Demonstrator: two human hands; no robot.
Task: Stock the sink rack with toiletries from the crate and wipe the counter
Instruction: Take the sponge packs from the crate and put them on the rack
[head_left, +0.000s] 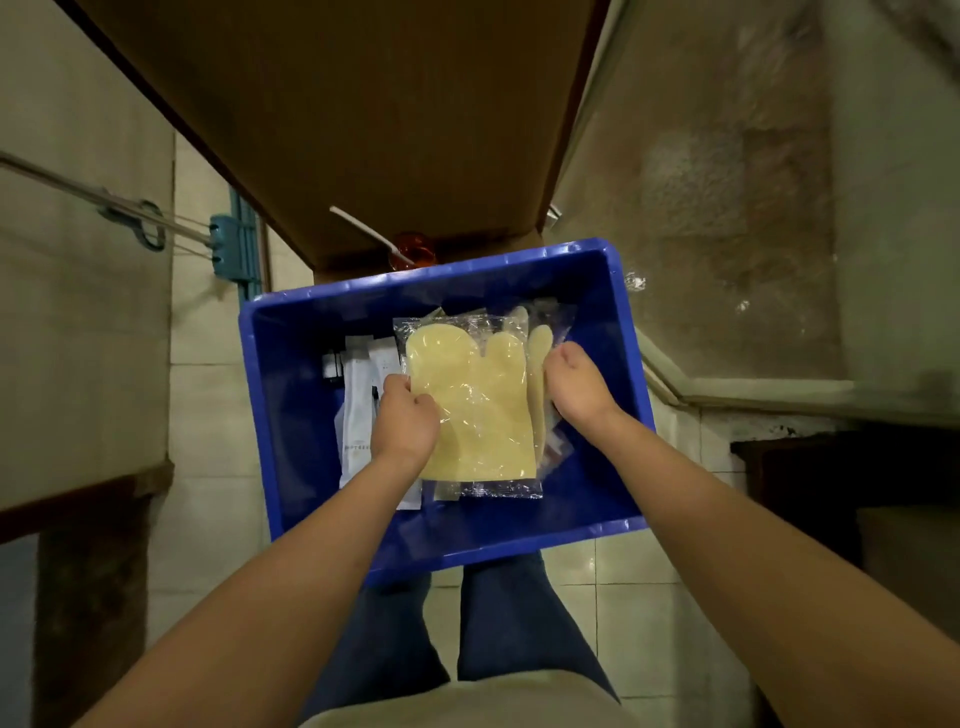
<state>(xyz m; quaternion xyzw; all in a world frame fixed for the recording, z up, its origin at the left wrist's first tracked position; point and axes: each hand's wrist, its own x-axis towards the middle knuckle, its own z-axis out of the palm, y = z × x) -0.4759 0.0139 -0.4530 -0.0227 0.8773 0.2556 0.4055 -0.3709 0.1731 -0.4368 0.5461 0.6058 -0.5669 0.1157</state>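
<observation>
The person stood over a blue crate (291, 415) that sat on the pale tiled floor (208, 415), just ahead of legs in dark blue trousers (509, 623). Both hands reached down into it and held a clear plastic packet of yellow gloves (478, 405) between them. The left hand (405, 421) had its fingers curled over the packet's left edge, pinching it. The right hand (576, 389) gripped the right edge with its fingers tucked under the wrapper. The packet lay flat inside the crate's walls, over other wrapped items. White sachets (358, 410) lay in the crate to the left of the packet, partly under the left hand. Beyond the crate's far rim stood a small orange object (413, 249) with a white stick (363, 231) slanting out of it, beneath a broad brown panel (389, 130).
</observation>
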